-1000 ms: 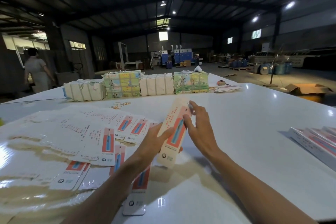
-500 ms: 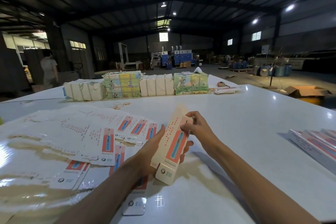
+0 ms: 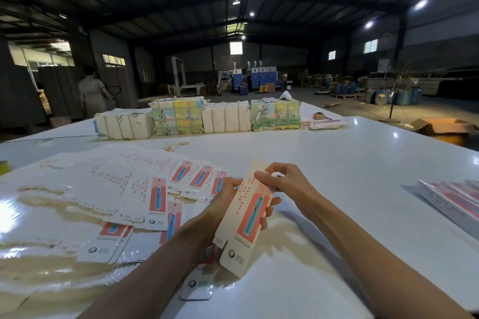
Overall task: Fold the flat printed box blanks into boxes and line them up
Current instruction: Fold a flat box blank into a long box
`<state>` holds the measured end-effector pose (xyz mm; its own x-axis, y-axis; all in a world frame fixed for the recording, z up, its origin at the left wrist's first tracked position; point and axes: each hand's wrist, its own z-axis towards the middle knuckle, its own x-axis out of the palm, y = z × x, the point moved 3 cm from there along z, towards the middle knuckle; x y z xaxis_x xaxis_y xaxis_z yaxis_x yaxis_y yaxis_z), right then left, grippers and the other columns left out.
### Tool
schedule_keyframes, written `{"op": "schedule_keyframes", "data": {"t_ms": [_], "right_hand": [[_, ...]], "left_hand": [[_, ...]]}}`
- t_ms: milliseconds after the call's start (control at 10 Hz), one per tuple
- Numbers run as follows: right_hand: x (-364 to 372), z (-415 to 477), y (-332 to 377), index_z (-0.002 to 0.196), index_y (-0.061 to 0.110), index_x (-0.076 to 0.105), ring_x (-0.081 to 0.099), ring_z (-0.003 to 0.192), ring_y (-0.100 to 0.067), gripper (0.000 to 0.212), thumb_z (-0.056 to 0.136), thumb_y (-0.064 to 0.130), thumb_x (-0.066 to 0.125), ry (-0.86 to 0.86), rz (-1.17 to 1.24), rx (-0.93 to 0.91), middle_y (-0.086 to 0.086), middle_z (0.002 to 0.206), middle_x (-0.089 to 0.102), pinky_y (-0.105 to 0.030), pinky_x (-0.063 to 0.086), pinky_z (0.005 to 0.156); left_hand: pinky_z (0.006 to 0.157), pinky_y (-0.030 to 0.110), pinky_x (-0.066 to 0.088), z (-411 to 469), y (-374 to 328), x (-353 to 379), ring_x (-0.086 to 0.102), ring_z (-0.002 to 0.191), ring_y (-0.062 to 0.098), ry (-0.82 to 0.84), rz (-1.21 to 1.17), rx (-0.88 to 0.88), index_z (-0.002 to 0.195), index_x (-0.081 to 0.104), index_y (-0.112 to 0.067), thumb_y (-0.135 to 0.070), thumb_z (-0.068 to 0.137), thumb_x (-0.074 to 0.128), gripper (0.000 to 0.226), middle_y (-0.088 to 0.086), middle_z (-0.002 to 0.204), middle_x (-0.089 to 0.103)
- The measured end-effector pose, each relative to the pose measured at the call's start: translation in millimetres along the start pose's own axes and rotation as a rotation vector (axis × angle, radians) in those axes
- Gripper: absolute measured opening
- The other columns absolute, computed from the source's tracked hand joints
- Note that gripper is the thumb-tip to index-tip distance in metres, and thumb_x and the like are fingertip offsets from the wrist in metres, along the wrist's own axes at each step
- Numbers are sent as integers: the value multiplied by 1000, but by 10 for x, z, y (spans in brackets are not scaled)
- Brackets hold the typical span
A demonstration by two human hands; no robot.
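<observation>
I hold one long printed box blank (image 3: 246, 223) above the white table (image 3: 337, 168); it is cream with a red panel and a blue toothbrush picture, and partly opened into a sleeve. My left hand (image 3: 220, 204) grips its middle from behind, fingertips showing on the right edge. My right hand (image 3: 282, 179) pinches the flap at its far end. A fan of flat blanks (image 3: 124, 189) lies spread on the table to the left. Several folded boxes (image 3: 451, 199) lie side by side at the right edge.
Four strapped bundles of printed card (image 3: 199, 118) stand in a row at the table's far side, with a small stack of blanks (image 3: 324, 124) beside them. A person (image 3: 92, 93) walks in the hall at the far left. A cardboard box (image 3: 440, 127) sits on the floor to the right.
The blank has come nearer to me and lower, and has opened from flat into a sleeve. My right hand went from lying flat on it to pinching its far end.
</observation>
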<state>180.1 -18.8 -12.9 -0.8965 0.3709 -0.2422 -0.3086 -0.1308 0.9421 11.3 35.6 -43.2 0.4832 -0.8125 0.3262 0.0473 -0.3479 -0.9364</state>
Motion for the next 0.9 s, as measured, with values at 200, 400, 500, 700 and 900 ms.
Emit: {"op": "schedule_keyframes", "data": {"t_ms": [200, 400, 500, 700, 900], "right_hand": [[-41, -3, 23, 98, 3, 77, 80, 86, -23, 42, 97, 44, 73, 51, 63, 4, -7, 89, 81, -25, 62, 79], [-84, 4, 62, 84, 4, 76, 79, 86, -29, 48, 102, 46, 63, 58, 87, -47, -8, 85, 77, -31, 60, 85], [-93, -16, 122, 79, 7, 75, 77, 85, -28, 44, 104, 39, 61, 57, 199, -80, -5, 83, 70, -31, 59, 85], [7, -8, 116, 96, -3, 68, 70, 86, -23, 38, 94, 35, 70, 83, 536, -65, -12, 98, 61, -28, 60, 82], [140, 9, -23, 139, 24, 42, 77, 100, -26, 65, 89, 35, 82, 113, 512, 37, -17, 111, 75, -33, 63, 82]], "left_hand": [[76, 45, 62, -101, -80, -48, 74, 88, 39, -83, 109, 119, 113, 67, -12, -61, 92, 66, 53, 26, 116, 72], [80, 46, 63, -101, -78, 39, 75, 99, 38, -47, 30, 128, 132, 66, -10, -57, 105, 52, 56, 24, 128, 71], [80, 44, 62, -69, -65, 83, 74, 99, 35, -42, 26, 152, 124, 75, -15, -58, 104, 55, 51, 21, 131, 70], [78, 35, 61, 10, -30, 72, 70, 87, 26, -59, -13, 176, 124, 64, -10, -54, 102, 60, 49, 16, 115, 69], [67, 25, 62, -2, -15, -189, 79, 82, 8, -365, 13, 210, 100, 82, -31, -70, 84, 62, 46, -11, 90, 81]]}}
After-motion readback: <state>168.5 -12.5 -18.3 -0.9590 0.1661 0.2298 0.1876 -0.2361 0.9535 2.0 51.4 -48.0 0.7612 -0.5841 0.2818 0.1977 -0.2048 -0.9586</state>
